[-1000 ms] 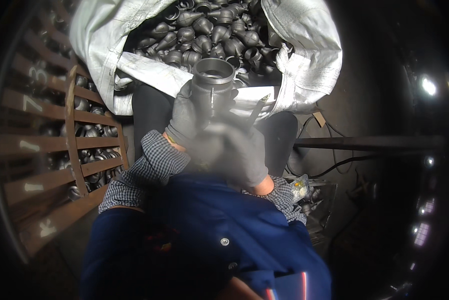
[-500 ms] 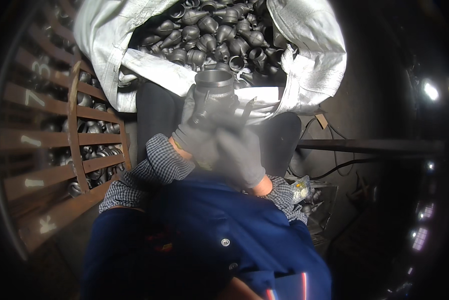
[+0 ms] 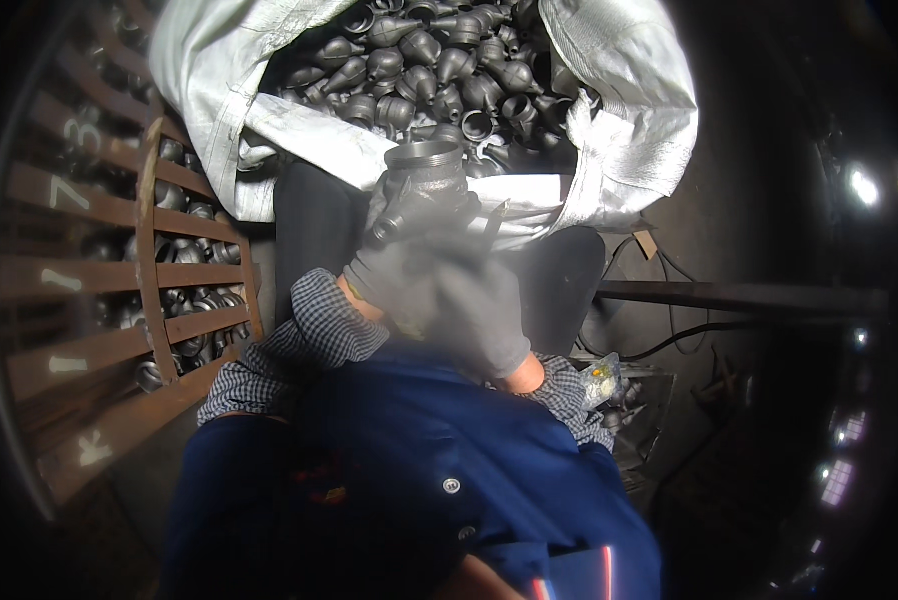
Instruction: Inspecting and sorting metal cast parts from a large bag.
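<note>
My left hand (image 3: 381, 268), in a grey work glove, is closed round a dark grey metal casting (image 3: 426, 185). The casting has a wide round mouth facing up, with ridges below the rim and a rounded stub low on its left side. It is held over my lap, in front of the bag. Close against it is my gloved right hand (image 3: 481, 302), its fingers curled and partly blurred. A thin dark pointed tool (image 3: 496, 224) sticks up beyond the right hand, beside the casting. The tool's handle is hidden, so its exact kind cannot be made out.
A large white woven bag (image 3: 629, 130) full of dark bulb-shaped castings (image 3: 419, 50) stands open ahead. On the left is a brown slatted crate (image 3: 79, 350) with more castings inside. A dark bar (image 3: 739, 292) and cables lie to the right, with a container (image 3: 654, 405) below.
The casting has turned slightly in my left hand, so its side stub shows more on the left. Both hands stay in nearly the same place.
</note>
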Tool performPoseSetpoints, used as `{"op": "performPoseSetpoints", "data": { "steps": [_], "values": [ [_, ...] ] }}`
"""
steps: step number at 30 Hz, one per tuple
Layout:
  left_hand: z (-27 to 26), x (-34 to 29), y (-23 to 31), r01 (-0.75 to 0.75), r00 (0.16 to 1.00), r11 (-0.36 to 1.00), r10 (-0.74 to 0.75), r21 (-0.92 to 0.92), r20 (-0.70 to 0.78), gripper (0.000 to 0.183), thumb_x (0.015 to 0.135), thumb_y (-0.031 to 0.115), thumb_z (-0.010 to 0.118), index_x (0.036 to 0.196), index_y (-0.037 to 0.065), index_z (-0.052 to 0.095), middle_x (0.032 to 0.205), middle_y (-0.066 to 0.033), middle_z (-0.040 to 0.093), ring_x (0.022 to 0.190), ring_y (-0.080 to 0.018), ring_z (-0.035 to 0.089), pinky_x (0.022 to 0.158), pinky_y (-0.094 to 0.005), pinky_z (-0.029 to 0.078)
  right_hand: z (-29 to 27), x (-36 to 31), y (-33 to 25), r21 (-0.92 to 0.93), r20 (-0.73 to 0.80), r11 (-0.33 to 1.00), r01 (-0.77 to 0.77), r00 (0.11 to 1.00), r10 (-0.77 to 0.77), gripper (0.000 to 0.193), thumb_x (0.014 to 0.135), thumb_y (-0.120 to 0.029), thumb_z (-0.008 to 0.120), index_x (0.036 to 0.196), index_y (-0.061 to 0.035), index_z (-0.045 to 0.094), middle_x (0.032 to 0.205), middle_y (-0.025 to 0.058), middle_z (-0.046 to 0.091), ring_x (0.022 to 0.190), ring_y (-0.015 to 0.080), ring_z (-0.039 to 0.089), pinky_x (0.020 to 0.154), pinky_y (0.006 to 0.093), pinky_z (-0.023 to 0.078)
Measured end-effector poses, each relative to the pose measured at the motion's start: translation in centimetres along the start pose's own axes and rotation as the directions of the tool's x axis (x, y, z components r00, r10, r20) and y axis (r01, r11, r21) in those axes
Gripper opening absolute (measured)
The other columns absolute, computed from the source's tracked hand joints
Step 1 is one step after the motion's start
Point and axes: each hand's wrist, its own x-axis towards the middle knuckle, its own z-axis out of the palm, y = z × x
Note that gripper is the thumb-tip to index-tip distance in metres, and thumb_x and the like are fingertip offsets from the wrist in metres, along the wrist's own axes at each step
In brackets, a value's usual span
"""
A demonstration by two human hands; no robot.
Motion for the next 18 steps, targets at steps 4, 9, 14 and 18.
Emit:
{"op": "performPoseSetpoints", "data": {
  "steps": [4, 9, 14, 18],
  "values": [
    [-0.2, -0.5, 0.2, 0.035, 0.994, 0.589, 0.062, 0.807, -0.089, 0.057, 0.09, 0.036, 0.047, 0.138, 0.006, 0.036, 0.14, -0.0106, 0.04, 0.131, -0.0231, 0.037, 0.11, -0.0377, 0.029, 0.0, 0.5, 0.5, -0.334, 0.033, 0.891, 0.308, 0.948, -0.316, 0.038, 0.09, -0.006, 0.052, 0.126, 0.0064, 0.051, 0.1, 0.0075, 0.067, 0.063, 0.0001, 0.046, 0.055, 0.0149, 0.037],
    [-0.6, -0.3, -0.2, 0.015, 0.994, 0.672, 0.069, 0.74, -0.083, 0.056, 0.09, 0.033, 0.048, 0.138, 0.008, 0.035, 0.14, -0.0106, 0.039, 0.131, -0.0219, 0.036, 0.11, -0.0376, 0.03, 0.0, -0.1, 0.3, -0.057, -0.01, 0.998, 0.011, 1.0, -0.011, 0.036, 0.09, -0.007, 0.055, 0.124, 0.0047, 0.054, 0.093, 0.0042, 0.066, 0.063, 0.0003, 0.045, 0.055, 0.0157, 0.037],
    [0.4, 1.1, 0.7, 0.018, 0.983, 0.66, 0.126, -0.751, 0.134, 0.064, 0.094, 0.055, 0.035, 0.134, 0.006, 0.04, 0.132, -0.0123, 0.046, 0.123, -0.0244, 0.044, 0.105, -0.0381, 0.036, 0.0, 0.0, -0.2, 0.054, -0.026, 0.998, -0.018, 0.999, 0.019, 0.037, 0.09, -0.007, 0.055, 0.125, 0.0052, 0.052, 0.092, 0.0039, 0.066, 0.061, 0.0005, 0.044, 0.052, 0.0164, 0.035],
    [1.5, 1.5, 1.4, -0.129, 0.963, 0.708, -0.08, -0.695, -0.259, 0.058, 0.097, 0.05, 0.027, 0.128, 0.003, 0.042, 0.114, -0.0181, 0.056, 0.098, -0.0288, 0.062, 0.086, -0.0411, 0.055, -0.2, 0.1, -0.5, -0.177, 0.007, 0.98, 0.091, 0.996, -0.091, 0.042, 0.09, -0.006, 0.054, 0.13, 0.0064, 0.046, 0.1, 0.0074, 0.065, 0.078, 0.0061, 0.055, 0.069, 0.0198, 0.045]
  ]
}}
